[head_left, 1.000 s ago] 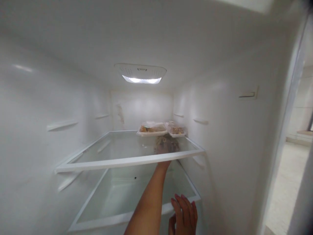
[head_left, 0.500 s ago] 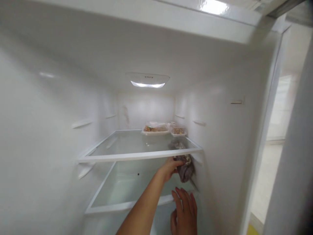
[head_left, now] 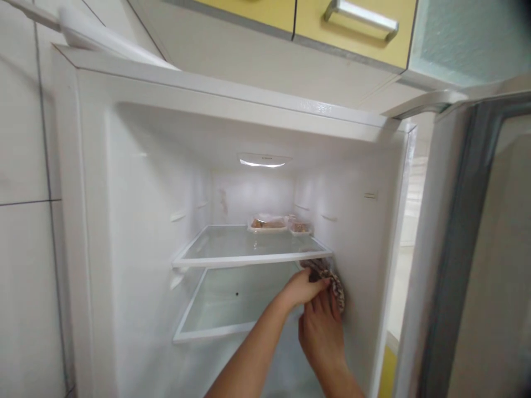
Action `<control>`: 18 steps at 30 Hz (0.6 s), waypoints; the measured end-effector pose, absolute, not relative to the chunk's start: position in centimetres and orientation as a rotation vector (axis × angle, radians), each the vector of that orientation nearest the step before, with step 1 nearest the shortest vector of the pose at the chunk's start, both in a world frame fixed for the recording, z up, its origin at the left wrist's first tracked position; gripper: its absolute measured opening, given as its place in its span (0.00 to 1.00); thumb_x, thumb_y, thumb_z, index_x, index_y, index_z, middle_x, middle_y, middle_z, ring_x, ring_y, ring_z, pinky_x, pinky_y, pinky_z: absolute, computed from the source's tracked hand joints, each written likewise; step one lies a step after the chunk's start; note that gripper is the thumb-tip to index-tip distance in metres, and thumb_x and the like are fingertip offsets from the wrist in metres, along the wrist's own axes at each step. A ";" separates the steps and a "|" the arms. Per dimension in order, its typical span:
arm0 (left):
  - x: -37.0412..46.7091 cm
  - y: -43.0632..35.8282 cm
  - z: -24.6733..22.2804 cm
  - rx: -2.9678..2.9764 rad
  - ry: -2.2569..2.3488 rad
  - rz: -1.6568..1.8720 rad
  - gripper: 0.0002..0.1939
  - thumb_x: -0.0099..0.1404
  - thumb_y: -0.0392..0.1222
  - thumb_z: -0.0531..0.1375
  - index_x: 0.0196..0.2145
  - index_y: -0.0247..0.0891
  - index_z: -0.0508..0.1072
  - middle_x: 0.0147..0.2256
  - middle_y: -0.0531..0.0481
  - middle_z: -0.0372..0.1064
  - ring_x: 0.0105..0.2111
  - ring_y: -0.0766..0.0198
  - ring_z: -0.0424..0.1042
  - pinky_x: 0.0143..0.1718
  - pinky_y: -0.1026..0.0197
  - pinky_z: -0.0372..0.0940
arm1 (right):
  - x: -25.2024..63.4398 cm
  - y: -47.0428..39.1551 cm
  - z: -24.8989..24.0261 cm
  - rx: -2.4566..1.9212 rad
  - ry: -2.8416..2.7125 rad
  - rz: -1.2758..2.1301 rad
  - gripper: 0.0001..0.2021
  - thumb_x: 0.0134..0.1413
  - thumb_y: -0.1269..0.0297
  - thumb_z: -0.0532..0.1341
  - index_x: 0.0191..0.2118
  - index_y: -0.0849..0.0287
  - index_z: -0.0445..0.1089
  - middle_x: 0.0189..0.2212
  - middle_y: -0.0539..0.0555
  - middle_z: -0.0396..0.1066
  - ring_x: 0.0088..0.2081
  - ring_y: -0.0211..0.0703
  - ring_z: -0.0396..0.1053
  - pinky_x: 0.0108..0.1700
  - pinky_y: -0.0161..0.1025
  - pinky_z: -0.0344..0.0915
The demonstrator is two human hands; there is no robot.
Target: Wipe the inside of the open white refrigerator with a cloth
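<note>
A dark patterned cloth (head_left: 339,292) is bunched against the right inner wall of an open fridge, just under the upper glass shelf (head_left: 232,243). My left hand (head_left: 302,288) is closed around its near side, thumb on top. Right below, my right hand (head_left: 321,323) has its fingers closed on the lower part of the same cloth, touching the left hand. Its fingertips are partly hidden. Behind the hands lies the lower glass shelf (head_left: 219,307), with a small dark speck (head_left: 237,294) on it.
Two wrapped food trays, a larger one (head_left: 267,224) and a smaller one (head_left: 299,227), sit at the back of the upper shelf. The fridge door (head_left: 448,249) stands open at the right. Overhead is a yellow cabinet (head_left: 352,38) with a metal handle.
The view has drawn back, showing the fridge's outer frame and the cabinet. My right hand has risen from near the lower shelf's edge to the cloth, joining my left.
</note>
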State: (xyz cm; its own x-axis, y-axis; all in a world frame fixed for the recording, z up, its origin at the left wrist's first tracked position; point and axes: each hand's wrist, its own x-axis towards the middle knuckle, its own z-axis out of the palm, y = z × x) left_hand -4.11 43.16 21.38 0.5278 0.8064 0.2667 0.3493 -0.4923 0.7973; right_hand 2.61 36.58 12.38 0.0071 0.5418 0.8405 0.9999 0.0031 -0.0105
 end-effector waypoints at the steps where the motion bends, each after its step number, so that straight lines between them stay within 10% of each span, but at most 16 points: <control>1: -4.6 43.2 21.5 2.075 0.875 0.816 0.23 0.63 0.55 0.60 0.48 0.34 0.75 0.49 0.37 0.77 0.48 0.49 0.75 0.54 0.49 0.67 | 3.3 37.1 12.6 -1.645 -1.613 -0.899 0.25 0.51 0.74 0.59 0.57 0.70 0.72 0.57 0.68 0.73 0.62 0.62 0.64 0.71 0.56 0.49; 8: -10.2 40.9 19.2 2.266 0.985 0.886 0.34 0.61 0.47 0.61 0.64 0.33 0.65 0.64 0.34 0.64 0.64 0.49 0.63 0.67 0.50 0.55 | 6.4 41.4 11.9 -1.669 -1.722 -1.037 0.29 0.55 0.77 0.55 0.63 0.60 0.67 0.65 0.61 0.66 0.65 0.54 0.61 0.69 0.53 0.53; 18: -26.1 38.6 8.6 2.586 2.207 1.378 0.15 0.70 0.42 0.53 0.46 0.40 0.78 0.47 0.44 0.80 0.48 0.53 0.77 0.55 0.45 0.66 | 4.2 48.4 18.2 -1.820 -1.874 -0.999 0.21 0.58 0.78 0.54 0.55 0.66 0.73 0.53 0.70 0.74 0.57 0.57 0.69 0.60 0.58 0.62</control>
State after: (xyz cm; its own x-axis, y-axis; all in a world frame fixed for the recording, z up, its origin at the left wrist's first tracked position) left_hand -26.06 38.61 8.58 0.0619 0.6019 0.7962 0.9796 -0.1893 0.0670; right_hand 4.24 48.35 18.24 -0.1193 0.7254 0.6779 0.9671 -0.0695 0.2446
